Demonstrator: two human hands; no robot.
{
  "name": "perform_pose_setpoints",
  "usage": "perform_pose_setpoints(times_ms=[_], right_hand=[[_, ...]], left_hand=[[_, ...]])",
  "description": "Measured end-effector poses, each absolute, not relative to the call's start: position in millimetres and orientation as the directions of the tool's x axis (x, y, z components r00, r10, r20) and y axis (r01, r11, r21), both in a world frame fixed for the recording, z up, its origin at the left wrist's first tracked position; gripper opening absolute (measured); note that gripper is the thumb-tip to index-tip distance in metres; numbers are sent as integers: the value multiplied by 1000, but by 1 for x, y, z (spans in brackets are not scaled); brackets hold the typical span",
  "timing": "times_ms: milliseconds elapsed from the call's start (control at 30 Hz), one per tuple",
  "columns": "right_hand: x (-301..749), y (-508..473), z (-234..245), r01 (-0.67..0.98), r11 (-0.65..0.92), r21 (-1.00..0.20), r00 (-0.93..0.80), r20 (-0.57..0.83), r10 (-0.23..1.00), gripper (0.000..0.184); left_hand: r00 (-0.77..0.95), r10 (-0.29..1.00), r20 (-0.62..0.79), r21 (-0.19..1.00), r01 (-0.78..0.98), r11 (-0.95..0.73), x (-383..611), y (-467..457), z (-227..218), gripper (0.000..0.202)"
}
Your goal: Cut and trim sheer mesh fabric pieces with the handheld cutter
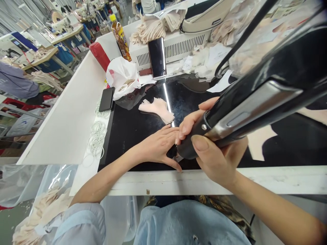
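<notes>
My right hand (pixel 212 149) is wrapped round the end of a long black and silver lever handle (pixel 255 102) that slants up to the right. My left hand (pixel 158 146) lies flat on the black work surface (pixel 133 126), fingers stretched out, its fingertips under the handle's end. A pale pink sock (pixel 158 109) lies on the black surface just beyond my left hand. A bright strip of light runs along the surface beside it.
Several white rubber bands (pixel 97 136) lie on the white ledge at left, near a black phone (pixel 106 99). A white plastic bag (pixel 122 76), a second phone (pixel 157 58) leaning on a white box, a drink bottle (pixel 120 35) and piles of pale socks (pixel 150 29) stand behind.
</notes>
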State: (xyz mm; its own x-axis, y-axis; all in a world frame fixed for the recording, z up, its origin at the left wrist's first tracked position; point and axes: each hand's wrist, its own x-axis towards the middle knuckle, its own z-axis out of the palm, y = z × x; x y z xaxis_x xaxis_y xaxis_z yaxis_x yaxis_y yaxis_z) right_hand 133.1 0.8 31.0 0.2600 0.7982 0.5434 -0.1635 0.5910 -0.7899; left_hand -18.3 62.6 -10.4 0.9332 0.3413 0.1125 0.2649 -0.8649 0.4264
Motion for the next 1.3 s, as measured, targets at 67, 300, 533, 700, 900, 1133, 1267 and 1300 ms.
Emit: perform_pose_setpoints(times_ms=[67,300,533,700,900,1133,1267,1300], right_hand=[[136,3,34,-200,581,-789,288,520,805,43],[168,13,47,-190,636,-747,323,565,760,35],[192,23,44,-103,678,-728,357,609,708,31],[195,21,40,-84,683,-726,348,621,702,31],[192,17,39,-99,641,-761,335,581,742,34],[185,18,38,-142,643,-752,311,583,751,37],[182,19,39,-174,642,-747,317,575,754,35],[182,20,39,-178,640,-747,316,573,756,36]], left_hand=[[931,349,105,439,271,-857,-19,62,-9,84],[946,301,120,445,220,-868,-23,60,7,42],[947,307,96,435,237,-869,-32,58,14,18],[942,329,61,410,277,-869,-43,62,20,14],[882,465,74,184,446,-876,-54,69,30,18],[757,609,237,207,574,-793,-32,38,16,19],[775,607,178,265,556,-788,-10,20,11,28],[778,607,161,275,555,-785,-7,18,10,32]])
